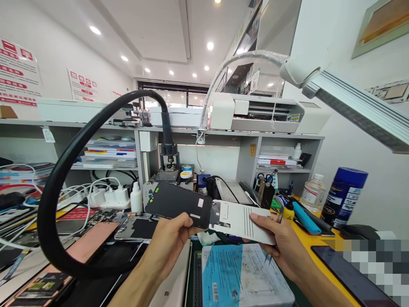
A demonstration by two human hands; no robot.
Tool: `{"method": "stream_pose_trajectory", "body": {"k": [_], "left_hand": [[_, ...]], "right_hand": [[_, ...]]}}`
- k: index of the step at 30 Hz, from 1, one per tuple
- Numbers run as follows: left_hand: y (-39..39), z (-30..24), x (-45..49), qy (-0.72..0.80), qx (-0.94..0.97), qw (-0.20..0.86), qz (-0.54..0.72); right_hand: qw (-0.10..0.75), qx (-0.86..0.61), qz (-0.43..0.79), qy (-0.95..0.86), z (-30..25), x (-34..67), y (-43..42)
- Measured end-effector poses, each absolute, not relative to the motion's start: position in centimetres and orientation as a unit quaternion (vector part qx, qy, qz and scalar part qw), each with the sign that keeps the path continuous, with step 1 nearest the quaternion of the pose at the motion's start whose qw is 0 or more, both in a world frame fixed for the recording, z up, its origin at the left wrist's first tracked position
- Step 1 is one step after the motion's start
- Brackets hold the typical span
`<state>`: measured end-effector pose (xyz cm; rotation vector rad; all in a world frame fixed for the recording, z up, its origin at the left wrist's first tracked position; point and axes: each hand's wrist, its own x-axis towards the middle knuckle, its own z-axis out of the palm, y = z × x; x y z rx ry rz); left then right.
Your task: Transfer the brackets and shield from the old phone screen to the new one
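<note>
In the middle of the head view, my left hand (pixel 174 241) pinches the near edge of a black phone back panel (pixel 179 202), which has green tabs at its far left end and small white labels. My right hand (pixel 276 234) grips a white sheet (pixel 239 219) with dark parallel lines and a grey cut-out corner. The sheet's left end meets the panel's right end; whether they are stuck together I cannot tell. Tweezers (pixel 268 256) are also held in my right fingers, points downward. Below both hands lies a blue and white packet (pixel 246 273).
A black flexible hose (pixel 47 183) arches across the left side. Opened phones and a pink phone panel (pixel 96 241) lie at left, near a white bottle (pixel 136 198). A blue spray can (pixel 343 198), clear bottle (pixel 313 194) and dark phone (pixel 351 273) are at right. A lamp (pixel 361 106) hangs above.
</note>
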<state>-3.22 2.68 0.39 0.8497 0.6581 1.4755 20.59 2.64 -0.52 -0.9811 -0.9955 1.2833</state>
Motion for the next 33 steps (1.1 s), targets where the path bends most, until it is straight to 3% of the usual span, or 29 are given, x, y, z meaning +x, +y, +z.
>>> {"method": "stream_pose_trajectory", "body": {"k": [13, 25, 33], "left_hand": [[2.4, -0.3, -3.1, 0.327, 0.428, 0.558, 0.632], [1.5, 0.3, -2.5, 0.401, 0.462, 0.443, 0.656], [1.2, 0.5, -2.0, 0.370, 0.427, 0.463, 0.683]], "right_hand": [[0.590, -0.473, 0.467, -0.459, -0.9, 20.2, 2.0], [0.607, -0.506, 0.334, -0.514, -1.5, 19.9, 2.1], [0.623, -0.481, 0.323, -0.526, -1.1, 19.4, 1.7]]}}
